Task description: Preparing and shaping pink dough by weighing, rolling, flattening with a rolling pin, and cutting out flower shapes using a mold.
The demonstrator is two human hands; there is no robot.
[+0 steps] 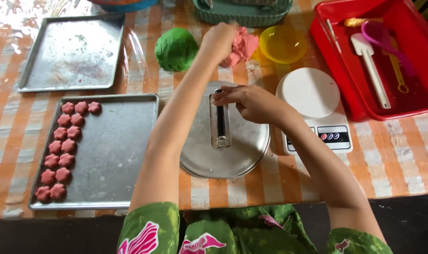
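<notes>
Two hands work over a striped worktop [402, 155]. The left hand [219, 41] reaches forward and digs its curled fingers into a lump of pink dough [244, 46], which sits between a green dough ball [176, 49] and a yellow bowl [283, 44]. The right hand [251, 102], fingers curled together, pinches the top of a clear cookie press [220, 121] lying on a round metal plate [242, 150]. Just left, a baking tray [115, 150] carries pink flower-shaped cookies [61, 150]; a white kitchen scale [312, 101] stands right.

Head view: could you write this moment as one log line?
left hand: on pink dough | right hand: on clear mould over round metal plate | tray: pink flower pieces
</notes>
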